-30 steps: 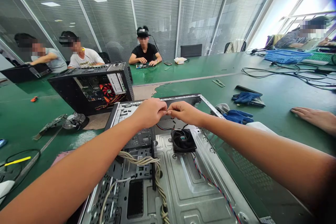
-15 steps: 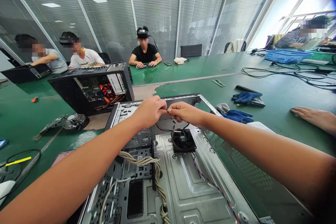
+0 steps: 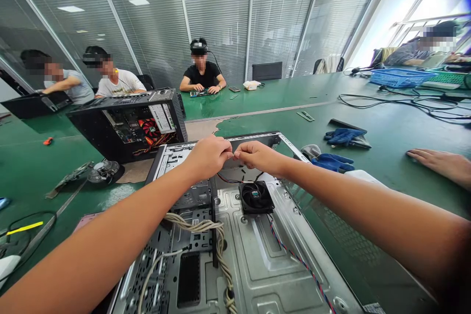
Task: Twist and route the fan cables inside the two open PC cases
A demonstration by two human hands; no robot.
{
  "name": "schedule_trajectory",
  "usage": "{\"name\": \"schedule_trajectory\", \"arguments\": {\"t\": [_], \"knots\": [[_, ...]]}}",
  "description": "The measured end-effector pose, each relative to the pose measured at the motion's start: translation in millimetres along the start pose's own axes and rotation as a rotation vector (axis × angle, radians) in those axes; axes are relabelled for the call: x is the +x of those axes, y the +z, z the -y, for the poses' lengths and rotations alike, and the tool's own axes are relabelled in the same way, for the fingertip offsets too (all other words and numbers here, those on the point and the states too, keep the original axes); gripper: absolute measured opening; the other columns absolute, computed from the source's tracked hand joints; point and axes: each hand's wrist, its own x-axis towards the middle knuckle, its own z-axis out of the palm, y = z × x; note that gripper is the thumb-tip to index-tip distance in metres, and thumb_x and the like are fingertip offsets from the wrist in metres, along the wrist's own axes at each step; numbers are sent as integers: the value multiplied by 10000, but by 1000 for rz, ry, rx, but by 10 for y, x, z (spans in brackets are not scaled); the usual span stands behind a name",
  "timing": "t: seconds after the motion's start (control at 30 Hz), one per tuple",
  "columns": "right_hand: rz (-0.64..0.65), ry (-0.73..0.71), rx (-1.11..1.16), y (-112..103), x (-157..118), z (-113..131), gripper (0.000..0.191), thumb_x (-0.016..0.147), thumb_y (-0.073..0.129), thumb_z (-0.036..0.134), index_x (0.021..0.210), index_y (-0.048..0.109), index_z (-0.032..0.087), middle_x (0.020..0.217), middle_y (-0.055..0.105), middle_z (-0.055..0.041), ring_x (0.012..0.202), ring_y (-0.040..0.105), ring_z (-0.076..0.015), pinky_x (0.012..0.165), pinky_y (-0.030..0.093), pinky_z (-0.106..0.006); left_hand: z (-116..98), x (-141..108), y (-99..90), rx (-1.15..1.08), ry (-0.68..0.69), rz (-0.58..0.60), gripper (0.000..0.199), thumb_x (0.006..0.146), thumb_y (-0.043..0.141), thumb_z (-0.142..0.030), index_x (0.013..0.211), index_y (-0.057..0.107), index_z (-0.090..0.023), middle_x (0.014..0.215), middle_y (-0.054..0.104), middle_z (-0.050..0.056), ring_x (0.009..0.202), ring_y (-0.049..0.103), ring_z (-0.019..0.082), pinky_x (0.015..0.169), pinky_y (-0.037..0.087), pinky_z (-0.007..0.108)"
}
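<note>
An open metal computer case [image 3: 253,255] lies on the green table, with a black fan [image 3: 256,197] inside near its far end. Above that end, my left hand [image 3: 213,156] and my right hand [image 3: 257,157] meet, fingertips nearly touching. Both are closed in a pinch; what they hold is too small to make out. Thin dark wires run beneath them beside the fan. A twisted beige cable bundle [image 3: 221,245] lies along the case's middle, and a red-blue twisted wire [image 3: 294,255] trails from the fan.
A second computer tower [image 3: 95,132] stands at the left behind the case. Blue gloves [image 3: 333,162] lie to the right, near another person's hand [image 3: 441,164]. Black cables [image 3: 408,103] and a blue basket [image 3: 401,77] are farther back. Several people sit around the table.
The pinched fingers have hardly moved. The short dark wire under my right hand has shifted slightly. Across the table, a person's hands have moved on a circuit board.
</note>
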Motion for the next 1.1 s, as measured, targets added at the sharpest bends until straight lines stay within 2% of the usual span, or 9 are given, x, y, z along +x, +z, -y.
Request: {"name": "schedule_trajectory", "arguments": {"t": [0.33,0.5,0.73,1.1], "knots": [[18,1,52,2,2,10,160,846,529,268,727,567,169,625,516,8,474,370,-80,457,285,-243,26,-1,22,-24,0,1,199,890,487,-251,830,668,-195,836,644,44,802,545,195,728,405,316],[-8,-27,-19,-7,-4,11,155,824,547,297,743,581,169,612,511,13,490,367,-85,469,281,-241,19,5,18,-32,-17,3,202,886,488,-251,819,669,-190,824,651,44,795,546,196,708,397,311],[-70,-78,-124,-23,-26,68,189,808,533,323,724,596,166,627,555,-3,536,411,-106,526,310,-262,1,18,3,-225,-129,6,177,852,513,-234,780,660,-166,717,645,11,651,514,139,596,342,265],[-133,-199,-233,-37,-2,56,165,814,529,284,691,583,188,655,578,-16,626,476,-143,616,358,-293,-13,37,-44,-352,-218,31,182,818,516,-256,723,638,-159,604,577,-10,568,452,113,564,330,258]]}}
